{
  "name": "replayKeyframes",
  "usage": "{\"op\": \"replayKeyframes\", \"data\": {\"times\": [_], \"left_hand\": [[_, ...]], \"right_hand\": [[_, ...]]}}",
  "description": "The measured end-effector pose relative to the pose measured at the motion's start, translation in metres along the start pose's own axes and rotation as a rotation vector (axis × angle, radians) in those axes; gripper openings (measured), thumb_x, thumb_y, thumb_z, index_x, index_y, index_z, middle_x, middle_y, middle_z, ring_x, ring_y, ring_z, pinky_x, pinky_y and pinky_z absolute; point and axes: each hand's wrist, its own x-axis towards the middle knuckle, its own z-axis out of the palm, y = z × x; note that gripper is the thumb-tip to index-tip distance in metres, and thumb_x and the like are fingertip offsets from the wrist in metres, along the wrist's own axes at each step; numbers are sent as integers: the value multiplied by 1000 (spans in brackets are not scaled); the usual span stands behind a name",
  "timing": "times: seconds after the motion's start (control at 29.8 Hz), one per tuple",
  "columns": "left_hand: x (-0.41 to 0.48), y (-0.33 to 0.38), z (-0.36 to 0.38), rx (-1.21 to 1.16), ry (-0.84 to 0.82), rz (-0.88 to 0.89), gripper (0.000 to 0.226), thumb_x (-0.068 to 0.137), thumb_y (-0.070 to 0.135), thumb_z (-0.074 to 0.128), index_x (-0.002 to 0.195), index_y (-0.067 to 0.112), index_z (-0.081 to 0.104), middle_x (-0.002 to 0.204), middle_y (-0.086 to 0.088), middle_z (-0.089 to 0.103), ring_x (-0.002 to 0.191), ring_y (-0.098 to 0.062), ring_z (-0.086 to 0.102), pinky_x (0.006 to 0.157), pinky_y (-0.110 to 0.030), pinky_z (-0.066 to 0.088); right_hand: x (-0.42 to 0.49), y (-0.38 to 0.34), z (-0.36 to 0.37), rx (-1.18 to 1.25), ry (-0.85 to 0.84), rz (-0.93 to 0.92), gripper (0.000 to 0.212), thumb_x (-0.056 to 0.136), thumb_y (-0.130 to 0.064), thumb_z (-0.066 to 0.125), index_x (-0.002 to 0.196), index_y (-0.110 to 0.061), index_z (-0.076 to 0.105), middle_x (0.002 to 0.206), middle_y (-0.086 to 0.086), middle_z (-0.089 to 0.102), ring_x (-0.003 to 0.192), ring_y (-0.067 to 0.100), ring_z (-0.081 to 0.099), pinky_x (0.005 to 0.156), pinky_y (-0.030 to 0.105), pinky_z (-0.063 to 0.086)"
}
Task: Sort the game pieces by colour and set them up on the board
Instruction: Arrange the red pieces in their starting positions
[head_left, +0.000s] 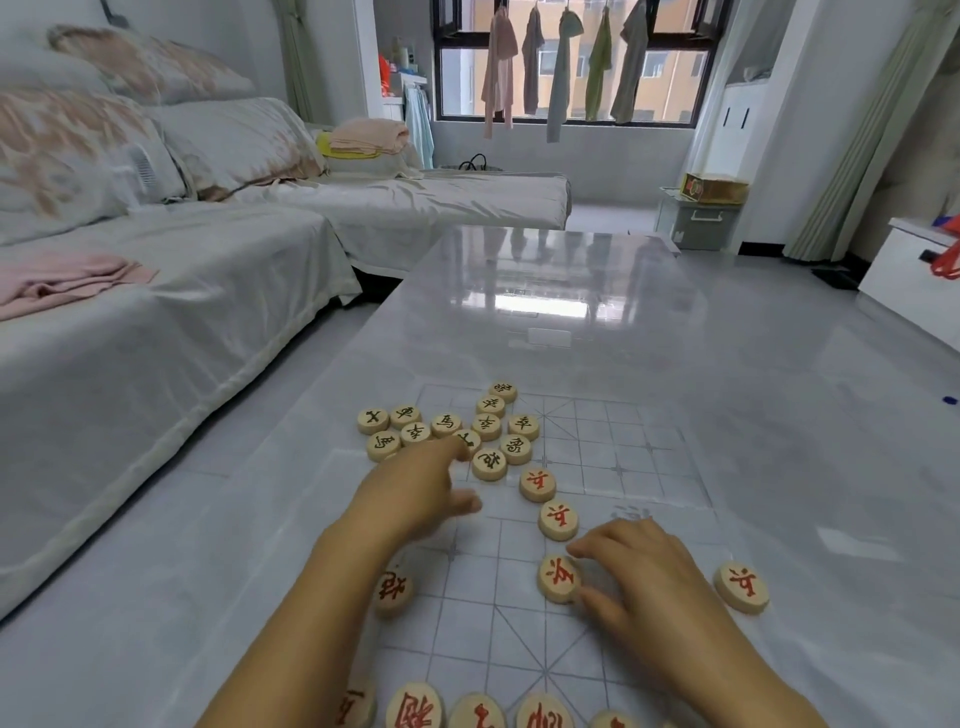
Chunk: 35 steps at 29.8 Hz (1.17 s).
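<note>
A see-through board (597, 447) with a faint grid lies on the glossy grey table. Round wooden pieces with black characters cluster at its far left (447, 426). Red-character pieces lie nearer me: two in the middle (537, 484) (558, 519), one at the right (741, 587), one under my left forearm (393, 592), and a row along the bottom edge (475, 712). My left hand (415, 493) reaches to the black cluster, its fingertips on a black piece (470, 441). My right hand (639, 577) pinches a red piece (558, 578) between thumb and fingers, flat on the board.
A sofa with white covers and pillows (156, 291) runs along the left of the table (571, 291). A pink cloth (62, 280) lies on it. A white cabinet (914, 280) stands at the right. Clothes hang at the far window.
</note>
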Motion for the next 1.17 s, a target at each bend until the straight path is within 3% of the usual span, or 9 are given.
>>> {"op": "replayKeyframes", "data": {"times": [0.23, 0.44, 0.77, 0.91, 1.17], "left_hand": [[-54, -16, 3, 4, 96, -4, 45, 84, 40, 59, 125, 30, 44, 105, 9, 56, 93, -12, 55, 78, -25, 44], [-41, -26, 9, -105, 121, -54, 39, 83, 37, 62, 119, 27, 51, 98, 7, 57, 92, -15, 56, 78, -26, 44], [-35, -42, 4, -35, 126, -117, 37, 85, 33, 60, 120, 23, 50, 112, 0, 59, 104, -18, 56, 92, -33, 45], [-33, -48, 5, -7, 149, -130, 30, 87, 33, 57, 116, 24, 54, 115, 0, 58, 106, -20, 55, 93, -35, 43], [-22, -51, 11, -19, 117, -83, 26, 93, 27, 46, 118, 22, 55, 120, 0, 58, 112, -20, 53, 100, -38, 39]], "right_hand": [[9, -12, 13, -86, -40, 43, 36, 89, -37, 51, 124, -32, 46, 120, -12, 49, 110, 12, 40, 83, 25, 25], [27, -24, 16, -222, -43, 192, 40, 84, -49, 53, 112, -21, 51, 113, -2, 55, 109, 18, 45, 97, 32, 31], [30, -24, 13, -203, -56, 268, 47, 78, -60, 54, 109, -25, 49, 111, -6, 55, 107, 17, 46, 95, 34, 32], [39, -15, -1, -166, 22, 312, 48, 85, -55, 48, 120, -23, 47, 116, -3, 57, 111, 18, 48, 94, 34, 36], [80, -11, -1, -156, -244, 416, 35, 80, -43, 62, 106, -20, 56, 106, 0, 62, 95, 19, 57, 70, 28, 41]]}}
